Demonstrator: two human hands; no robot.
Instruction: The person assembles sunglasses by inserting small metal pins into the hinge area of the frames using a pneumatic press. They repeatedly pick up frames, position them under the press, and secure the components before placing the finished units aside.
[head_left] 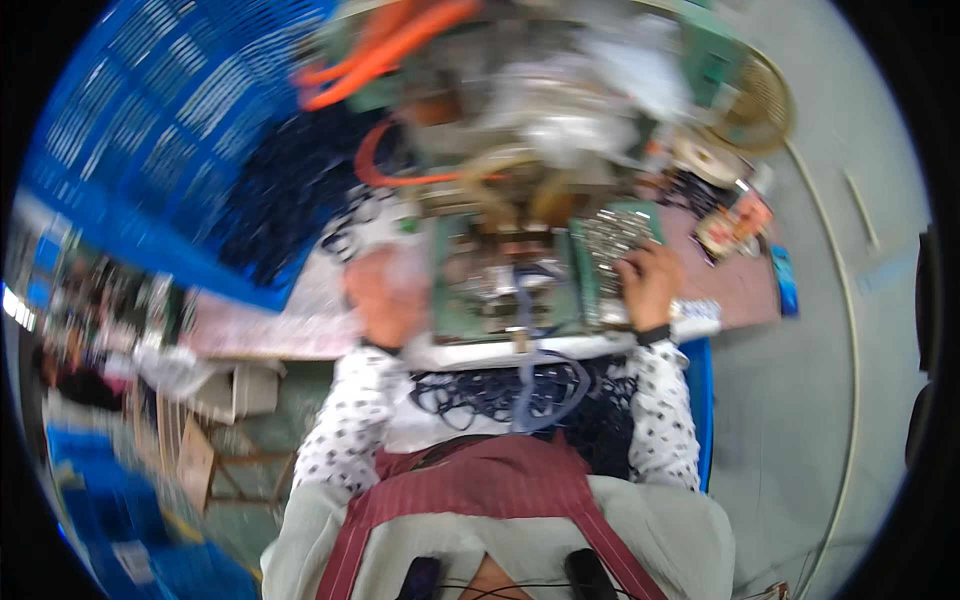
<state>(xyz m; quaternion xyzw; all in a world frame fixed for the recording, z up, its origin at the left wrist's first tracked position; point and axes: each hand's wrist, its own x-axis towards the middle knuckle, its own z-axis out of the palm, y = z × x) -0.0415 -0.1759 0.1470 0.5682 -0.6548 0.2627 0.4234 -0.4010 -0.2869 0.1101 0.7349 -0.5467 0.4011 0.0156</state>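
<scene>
The person's right hand point(654, 287) is the nearer to the heap of small silvery metal pieces point(612, 232), which lies just forward and left of its palm in a green tray point(653, 215). The tray's long axis runs away from the body, and the curled fingers come over its right side. Whether they pinch a piece cannot be told. The blurred left hand point(384, 298) is well apart, across the green machine bed point(453, 310); its grip cannot be told either.
</scene>
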